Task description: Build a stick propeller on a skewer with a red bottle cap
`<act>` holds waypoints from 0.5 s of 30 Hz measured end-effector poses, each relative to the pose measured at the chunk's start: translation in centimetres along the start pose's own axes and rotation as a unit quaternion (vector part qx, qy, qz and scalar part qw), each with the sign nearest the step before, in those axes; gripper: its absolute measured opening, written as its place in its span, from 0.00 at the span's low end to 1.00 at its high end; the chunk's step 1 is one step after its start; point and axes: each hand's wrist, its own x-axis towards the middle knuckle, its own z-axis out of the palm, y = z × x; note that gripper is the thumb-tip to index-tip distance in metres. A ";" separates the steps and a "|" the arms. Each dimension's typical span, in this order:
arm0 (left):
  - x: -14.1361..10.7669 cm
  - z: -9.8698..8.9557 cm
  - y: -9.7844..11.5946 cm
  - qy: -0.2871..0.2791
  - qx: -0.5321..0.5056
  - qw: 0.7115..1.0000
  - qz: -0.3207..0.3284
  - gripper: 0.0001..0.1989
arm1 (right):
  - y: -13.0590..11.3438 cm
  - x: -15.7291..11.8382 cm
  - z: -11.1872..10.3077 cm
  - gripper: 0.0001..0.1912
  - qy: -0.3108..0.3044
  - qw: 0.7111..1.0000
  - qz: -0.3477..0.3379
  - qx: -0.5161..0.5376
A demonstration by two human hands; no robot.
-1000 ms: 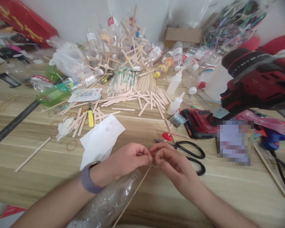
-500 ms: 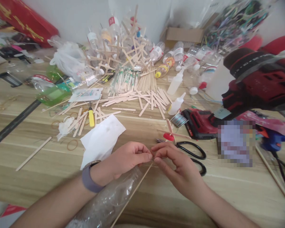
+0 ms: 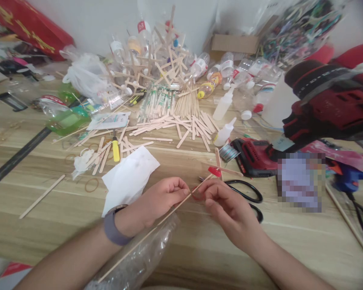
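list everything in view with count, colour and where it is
craft sticks: many, pale wood, centre
skewers: many, tan, behind centre
bottles: many, mostly clear, back
squeeze bottles: 2, whitish, right of centre
box: 1, brown, back
plastic bag: 1, white, back left
screwdriver: 1, yellow handle, left of centre
paper: 1, white, beyond left hand
power tool: 1, red and black, right
scissors: 1, black handles, partly behind right hand
cap: 1, red, beyond right hand
large bottle: 1, clear, near edge
thin stick: 1, tan, across large bottle
band: 1, red, between hands
table: 1, wood, beneath
left hand: 1, pinching thin stick
right hand: 1, by band, grip unclear
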 end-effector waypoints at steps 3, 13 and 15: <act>-0.1 0.2 0.0 0.001 -0.008 1.000 -0.005 0.07 | 0.1 -0.2 0.2 0.10 0.002 0.998 0.032 0.056; 0.3 0.4 -0.5 0.011 0.013 1.000 -0.004 0.09 | 0.5 0.2 0.5 0.13 0.024 0.978 0.095 0.187; 0.4 0.5 -0.5 0.011 0.011 1.000 -0.008 0.08 | 0.5 0.2 0.5 0.13 0.022 0.980 0.083 0.181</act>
